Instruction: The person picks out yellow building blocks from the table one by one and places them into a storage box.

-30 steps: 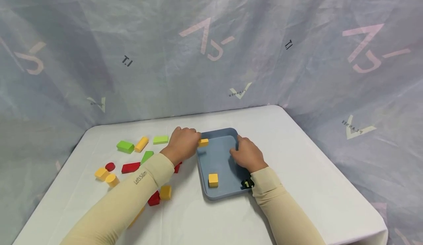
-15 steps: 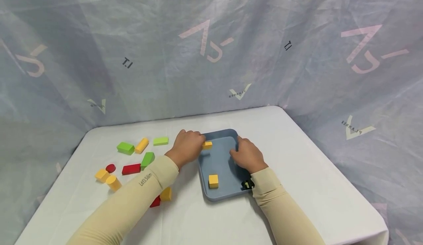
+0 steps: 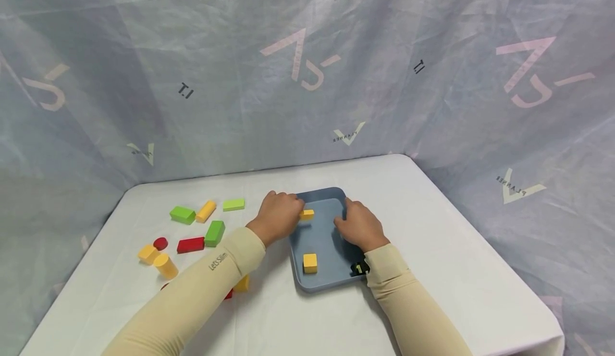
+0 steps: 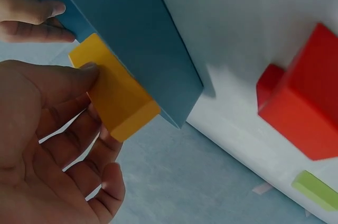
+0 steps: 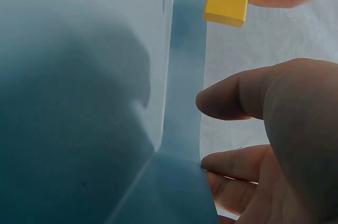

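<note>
In the head view my left hand [image 3: 277, 216] is over the left wall of a blue-grey tray [image 3: 330, 283] and pinches a yellow block [image 3: 306, 215]. The left wrist view shows the thumb on the upper face of this oblong block [image 4: 113, 89] and fingers beneath, beside the tray's outer wall [image 4: 142, 39]. At the tray's right side, my right hand [image 3: 360, 224] holds the rim. In the right wrist view its thumb [image 5: 227, 100] points over the inside while the other fingers [image 5: 235, 166] pass behind the wall. A yellow cube [image 3: 309, 263] lies in the tray's near left corner.
Left of the tray lie green blocks [image 3: 214, 233], a red bar [image 3: 190, 245], a red disc [image 3: 160, 244], a yellow cylinder [image 3: 165, 267] and other yellow pieces. The left sleeve partly covers some red and yellow ones. A grey printed curtain [image 3: 288, 78] hangs behind the table.
My left hand has moved a little to the right and nearer with the yellow block, further over the tray. The right hand and the tray have stayed in place.
</note>
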Tool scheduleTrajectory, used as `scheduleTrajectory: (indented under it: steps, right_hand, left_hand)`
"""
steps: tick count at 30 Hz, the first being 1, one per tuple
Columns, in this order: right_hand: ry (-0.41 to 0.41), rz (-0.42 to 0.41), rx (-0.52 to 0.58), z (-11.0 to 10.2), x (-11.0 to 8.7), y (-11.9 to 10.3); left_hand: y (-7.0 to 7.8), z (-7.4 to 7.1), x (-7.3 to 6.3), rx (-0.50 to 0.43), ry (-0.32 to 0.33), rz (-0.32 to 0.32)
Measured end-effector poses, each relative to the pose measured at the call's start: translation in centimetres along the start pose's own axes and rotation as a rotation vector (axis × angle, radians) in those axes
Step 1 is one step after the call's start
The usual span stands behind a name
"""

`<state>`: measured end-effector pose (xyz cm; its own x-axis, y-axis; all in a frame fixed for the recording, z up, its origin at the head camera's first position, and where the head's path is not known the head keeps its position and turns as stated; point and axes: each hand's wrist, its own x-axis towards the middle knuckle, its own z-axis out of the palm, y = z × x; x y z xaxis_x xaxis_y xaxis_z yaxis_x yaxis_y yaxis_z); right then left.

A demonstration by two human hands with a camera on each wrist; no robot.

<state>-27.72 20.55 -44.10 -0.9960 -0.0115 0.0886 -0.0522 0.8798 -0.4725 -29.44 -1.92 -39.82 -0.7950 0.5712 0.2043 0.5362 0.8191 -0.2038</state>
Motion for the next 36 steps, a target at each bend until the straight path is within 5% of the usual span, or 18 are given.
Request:
scheduleTrajectory:
  steps: [36]
  right_hand:
    - [0.002, -0.012, -0.010, 0.0, 0.1, 0.1]
  left_hand:
    - [1.7, 0.1, 0.4, -0.018, -0.002, 0.057]
